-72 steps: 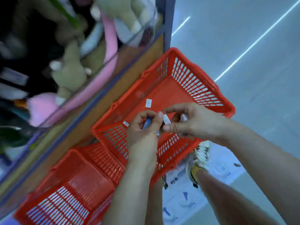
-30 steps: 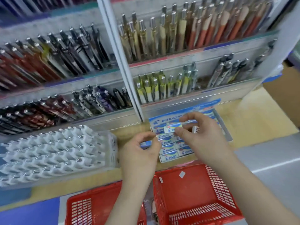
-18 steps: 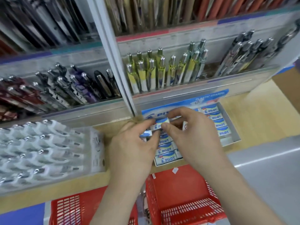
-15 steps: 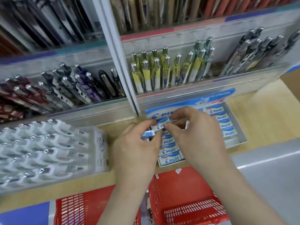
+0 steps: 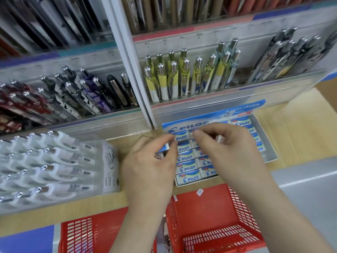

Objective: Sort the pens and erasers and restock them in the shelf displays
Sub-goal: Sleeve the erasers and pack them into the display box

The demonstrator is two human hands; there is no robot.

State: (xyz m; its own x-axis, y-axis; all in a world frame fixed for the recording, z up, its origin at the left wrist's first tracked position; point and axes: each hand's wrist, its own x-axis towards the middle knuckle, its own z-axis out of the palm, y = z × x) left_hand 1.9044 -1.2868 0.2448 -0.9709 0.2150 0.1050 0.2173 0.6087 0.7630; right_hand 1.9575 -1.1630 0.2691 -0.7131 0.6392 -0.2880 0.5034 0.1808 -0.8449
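Seemingly restocking, left grip (image 5: 151, 161) pinched a blue-edged eraser (image 5: 164, 148), right grip (image 5: 231, 148) a second eraser (image 5: 220, 139); both wanted seating in the display box (image 5: 269, 154).

Both our forearms reach forward, palms down, hands nearly touching. Our left hand (image 5: 151, 162) pinches a blue-edged eraser (image 5: 164, 148); our right hand (image 5: 232, 148) curls its fingers round a white eraser (image 5: 220, 138).

Eraser box (image 5: 269, 152) on ledge (image 5: 295, 132), pen racks (image 5: 184, 79) behind it, tray (image 5: 109, 167) to its left; baskets (image 5: 209, 212) below in front
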